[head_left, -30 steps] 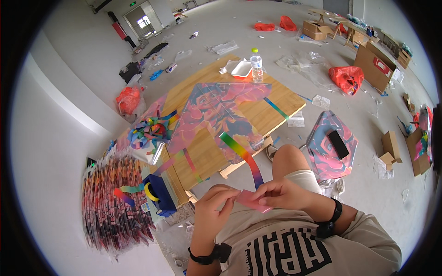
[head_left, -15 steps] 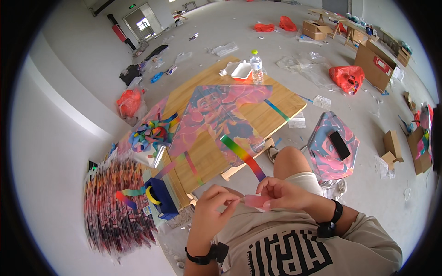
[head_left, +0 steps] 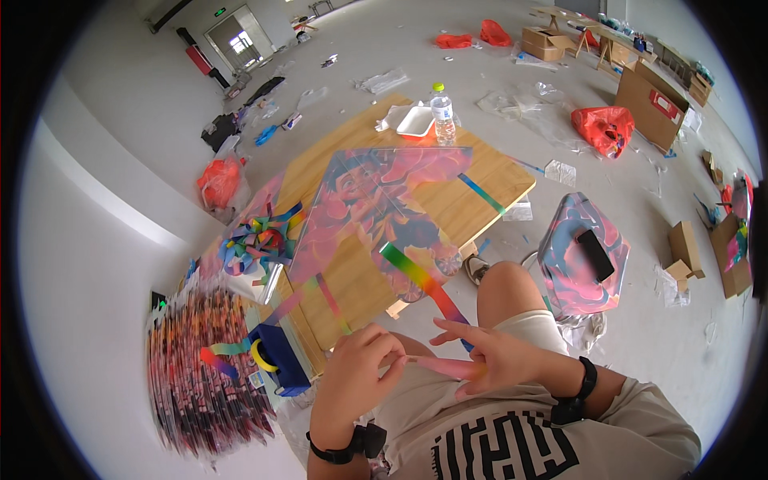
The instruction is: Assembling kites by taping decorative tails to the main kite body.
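Note:
A short pink strip (head_left: 448, 367) runs between my two hands above my lap. The fingertips of my left hand (head_left: 360, 374) are closed on its left end in a pinch. My right hand (head_left: 504, 360) has its fingers spread and the thumb apart; the strip's other end lies against that hand, between fingers and thumb. Behind the right hand, a rainbow ribbon (head_left: 426, 282) stretches from the wooden table (head_left: 328, 300) toward my knee, its lower end partly hidden by the fingers. Clear sheets with a colourful printed figure (head_left: 376, 200) lie on the table.
A blue tape dispenser (head_left: 282, 360) stands at the table's left, beside a stack of wrapped prints (head_left: 204, 368). Tangled ribbons (head_left: 256, 244) sit farther up. A bottle (head_left: 442, 116) and white tray (head_left: 416, 122) are at the back. On the right, a phone (head_left: 595, 254) rests on a printed stool (head_left: 580, 292).
My right hand's fingers have opened out from a closed grip, and more of the pink strip shows. My left hand has shifted slightly left, still pinching the strip.

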Motion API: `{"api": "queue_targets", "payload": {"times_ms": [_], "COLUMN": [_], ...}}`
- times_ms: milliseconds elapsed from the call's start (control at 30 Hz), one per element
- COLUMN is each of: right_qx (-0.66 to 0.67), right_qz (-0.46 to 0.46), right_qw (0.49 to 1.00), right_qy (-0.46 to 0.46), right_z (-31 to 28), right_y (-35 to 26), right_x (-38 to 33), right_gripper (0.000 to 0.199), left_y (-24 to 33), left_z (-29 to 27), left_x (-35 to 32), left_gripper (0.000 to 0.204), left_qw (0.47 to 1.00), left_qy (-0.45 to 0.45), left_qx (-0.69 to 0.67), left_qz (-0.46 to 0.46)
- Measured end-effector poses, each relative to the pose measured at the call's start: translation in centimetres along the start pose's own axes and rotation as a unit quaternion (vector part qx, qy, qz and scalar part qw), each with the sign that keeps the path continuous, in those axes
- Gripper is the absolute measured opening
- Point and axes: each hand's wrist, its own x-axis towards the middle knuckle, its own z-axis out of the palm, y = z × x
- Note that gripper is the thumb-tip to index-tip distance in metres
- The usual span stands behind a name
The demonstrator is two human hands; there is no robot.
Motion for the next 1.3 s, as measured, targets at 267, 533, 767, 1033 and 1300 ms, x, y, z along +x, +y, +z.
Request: {"api": "queue_targets", "payload": {"times_ms": [267,533,767,1033,1300], "right_qx": [-0.042,-0.035,0.083,-0.06,-0.064], "right_qz": [0.06,0.102,0.112,-0.017,-0.007], "right_qw": [0.997,0.994,0.99,0.992,0.998], "right_qy": [0.026,-0.015,-0.009,0.112,0.014], "right_z": [-1.2,-2.3,-2.8,-1.6,-0.7], "right_y": [3.5,6.9,5.0,5.9,4.8], "right_x": [1.3,2.4,4.3,5.1,3.5], "right_gripper": [0.044,0.028,0.059,0.046,0.021], "left_y": [-3.7,-7.8,-7.5,-4.9,-2.8], "left_z": [0.6,1.7,2.2,2.5,2.3], "left_x": [3.1,4.7,5.6,5.8,3.6], "left_gripper": [0.01,0.012,0.022,0.033,0.048], "left_qw": [0.994,0.979,0.973,0.973,0.971], "left_qy": [-0.047,-0.06,-0.109,-0.142,-0.184], "left_qx": [-0.095,-0.192,-0.202,-0.18,-0.154], "left_qz": [-0.001,-0.018,-0.035,-0.017,-0.009]}}
